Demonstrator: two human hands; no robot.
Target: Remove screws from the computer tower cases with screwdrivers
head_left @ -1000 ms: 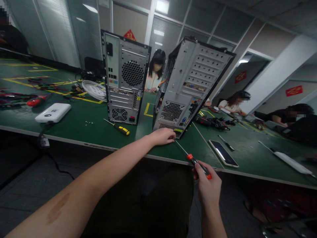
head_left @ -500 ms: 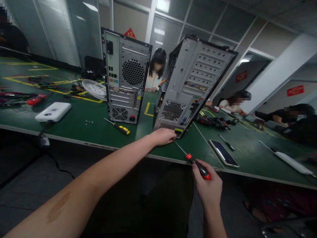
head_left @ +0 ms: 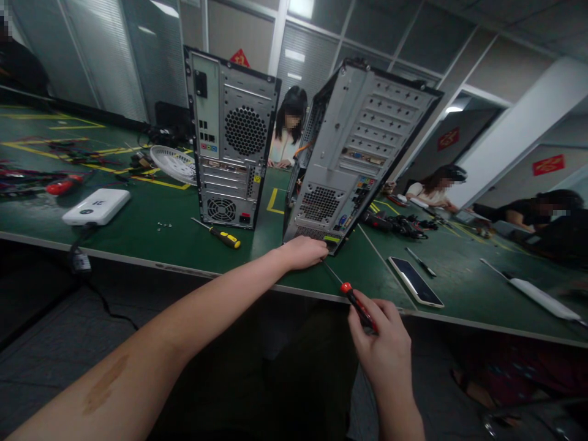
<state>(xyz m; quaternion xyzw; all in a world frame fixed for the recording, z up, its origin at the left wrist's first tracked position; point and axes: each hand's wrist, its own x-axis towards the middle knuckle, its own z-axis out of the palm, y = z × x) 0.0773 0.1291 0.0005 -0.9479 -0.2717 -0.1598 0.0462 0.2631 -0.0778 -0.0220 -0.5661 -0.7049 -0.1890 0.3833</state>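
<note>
The left arm [head_left: 193, 324] is bare and reaches slantwise from the lower left corner of the view up toward the middle; its wrist [head_left: 283, 260] is almost straight, and the left hand [head_left: 307, 252] has its back turned upward and its fingers bent inward, with the tips partly hidden. The right forearm [head_left: 399, 422] rises from the bottom edge, and the right hand [head_left: 386, 340], lower and nearer to the body, has its fingers curled in a closed grip. The two hands are apart from each other.
</note>
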